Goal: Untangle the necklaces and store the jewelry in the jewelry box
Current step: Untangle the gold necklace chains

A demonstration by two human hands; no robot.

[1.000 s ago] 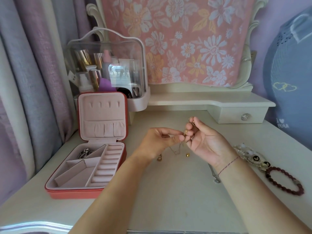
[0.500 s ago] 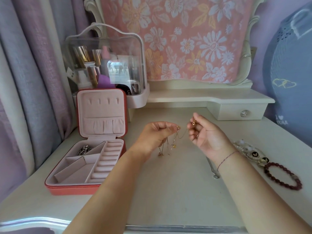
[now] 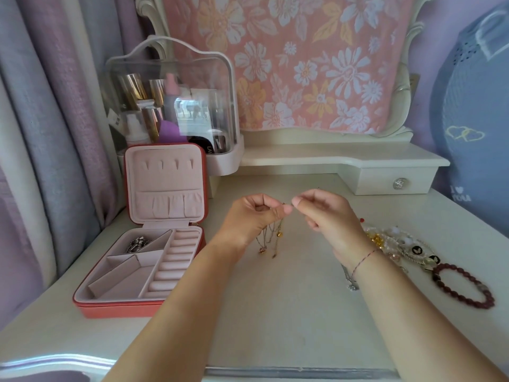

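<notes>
The left hand (image 3: 254,216) and right hand (image 3: 329,216) pinch tangled thin gold chain necklaces (image 3: 271,238); slack, gentle teasing should avoid tighter knots.

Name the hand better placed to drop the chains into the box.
Likely left. The left hand grips the dangling chains and is nearer the open jewelry box; the right hand only pinches an end.
</notes>
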